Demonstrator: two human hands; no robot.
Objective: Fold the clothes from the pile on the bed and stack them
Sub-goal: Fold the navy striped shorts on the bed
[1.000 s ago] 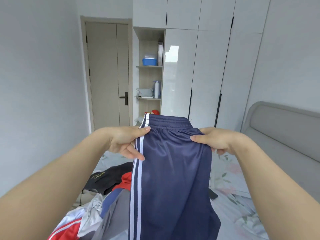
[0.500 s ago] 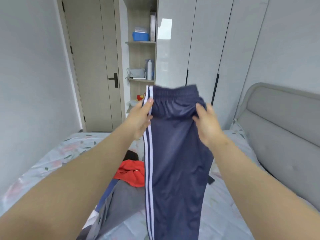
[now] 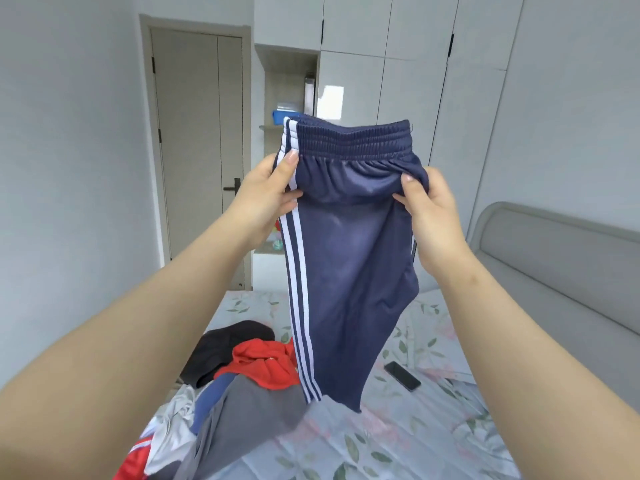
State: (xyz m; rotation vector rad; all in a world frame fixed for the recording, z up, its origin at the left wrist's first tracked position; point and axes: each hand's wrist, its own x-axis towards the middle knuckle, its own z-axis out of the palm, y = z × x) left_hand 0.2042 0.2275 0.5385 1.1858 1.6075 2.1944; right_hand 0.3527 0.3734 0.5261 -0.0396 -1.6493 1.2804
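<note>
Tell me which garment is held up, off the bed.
The navy shorts with white side stripes: the left hand and right hand pinch them below the waistband. The red garment, black garment and grey garment lie on the bed.

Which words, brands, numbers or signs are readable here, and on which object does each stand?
No text is readable.
The navy shorts, held by the left hand and the right hand, show only white stripes.
The phone screen is dark.
The blue box on the shelf is too small to read.

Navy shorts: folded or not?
Unfolded: shorts hang full length from the waistband, pinched by left hand and right hand, above the bed. Halved leg-on-leg: cannot tell.
</note>
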